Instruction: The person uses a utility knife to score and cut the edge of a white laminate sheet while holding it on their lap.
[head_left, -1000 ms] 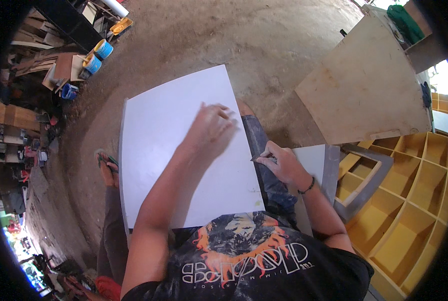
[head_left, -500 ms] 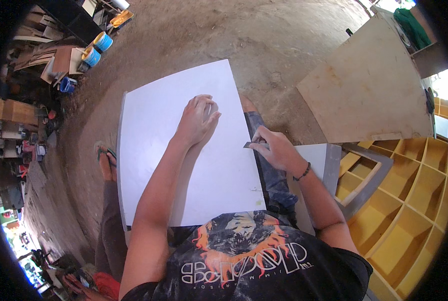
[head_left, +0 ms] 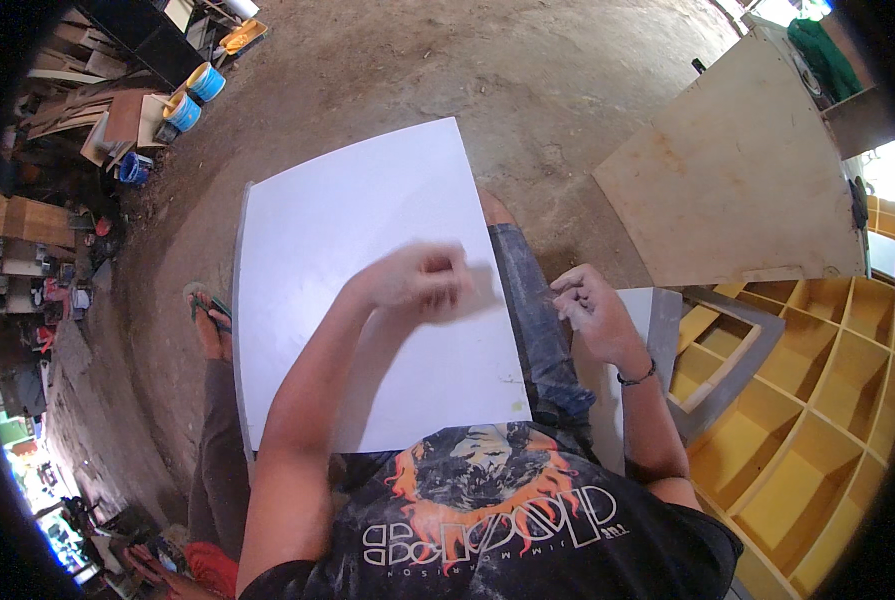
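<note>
One white panel lies with its near edge at the black shirt and its right edge along a denim-covered leg. The left hand, blurred, is over the panel near that right edge, fingers curled; I cannot tell whether they grip anything. The right hand is past the edge, fingers half bent, their hold unclear. Dirt floor spreads beyond the far edge; yellow shelving limits room at right.

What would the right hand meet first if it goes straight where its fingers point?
Likely the dark trouser leg, then the white panel; depth is unclear, so the right hand may pass above both.
</note>
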The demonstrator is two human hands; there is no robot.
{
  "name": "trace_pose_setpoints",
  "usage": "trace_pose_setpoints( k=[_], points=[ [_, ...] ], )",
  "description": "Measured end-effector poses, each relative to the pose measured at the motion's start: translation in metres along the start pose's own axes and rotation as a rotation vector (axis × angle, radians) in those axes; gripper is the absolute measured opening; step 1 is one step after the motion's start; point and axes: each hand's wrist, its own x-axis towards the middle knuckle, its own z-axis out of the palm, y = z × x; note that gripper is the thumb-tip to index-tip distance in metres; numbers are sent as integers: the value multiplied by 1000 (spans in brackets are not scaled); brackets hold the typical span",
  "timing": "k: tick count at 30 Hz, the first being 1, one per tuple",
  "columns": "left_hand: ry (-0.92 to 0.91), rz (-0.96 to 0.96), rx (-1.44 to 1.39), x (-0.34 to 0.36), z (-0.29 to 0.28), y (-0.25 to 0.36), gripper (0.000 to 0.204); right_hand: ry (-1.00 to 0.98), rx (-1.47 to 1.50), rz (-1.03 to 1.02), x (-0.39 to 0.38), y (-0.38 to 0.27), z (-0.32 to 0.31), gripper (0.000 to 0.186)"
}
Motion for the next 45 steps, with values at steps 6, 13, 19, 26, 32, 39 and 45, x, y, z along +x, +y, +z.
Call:
trace_pose_setpoints(
  k=[6,13,19,26,32,39,45],
  points=[
    [-895,58,-251,9,72,13,40,112,61,52,-4,1,-15,17],
    [523,497,-363,18,16,16,41,162,40,31,-5,-6,-20,17],
    [-188,156,-434,26,42,1,49,170,84,-9,4,-5,-17,16],
    [765,189,1006,29,49,4,95,192,61,-6,7,0,-19,15],
    [182,564,913,18,115,8,101,185,39,-11,13,-4,-15,15],
    [795,59,1037,26,48,-13,91,175,67,-31,12,1,-14,16],
    [112,576,896,0,123,7,84,196,66,-36,10,-6,-12,18]
  ],
)
